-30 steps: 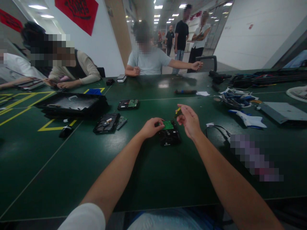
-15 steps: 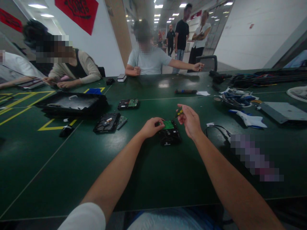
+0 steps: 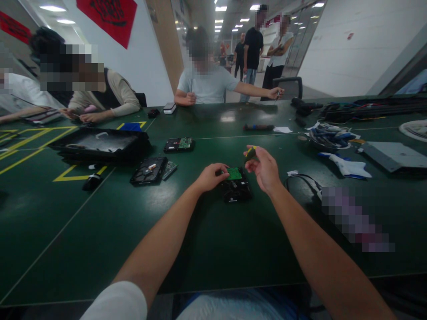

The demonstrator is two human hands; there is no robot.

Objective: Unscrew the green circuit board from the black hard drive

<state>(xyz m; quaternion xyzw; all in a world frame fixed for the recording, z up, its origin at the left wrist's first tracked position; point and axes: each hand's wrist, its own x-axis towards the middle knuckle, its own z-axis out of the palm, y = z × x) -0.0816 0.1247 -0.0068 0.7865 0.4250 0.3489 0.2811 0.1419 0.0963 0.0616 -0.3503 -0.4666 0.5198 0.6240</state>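
Note:
A black hard drive (image 3: 236, 189) with a green circuit board (image 3: 234, 174) on top lies on the dark green table (image 3: 213, 231) in front of me. My left hand (image 3: 211, 176) rests on the drive's left edge, fingers on the board. My right hand (image 3: 262, 166) hovers just right of the drive, closed on a small screwdriver with a yellow and black handle (image 3: 250, 152). The screwdriver's tip is hidden by my fingers.
Two more hard drives (image 3: 149, 170) (image 3: 179, 144) and a black tray (image 3: 100, 145) lie to the left. Cables (image 3: 328, 135), a black cord (image 3: 302, 181) and a grey box (image 3: 392, 155) sit to the right. Other people sit at the far and left sides.
My right hand turned the screwdriver slightly, so the handle now stands a bit higher. My left hand and the drive stayed put.

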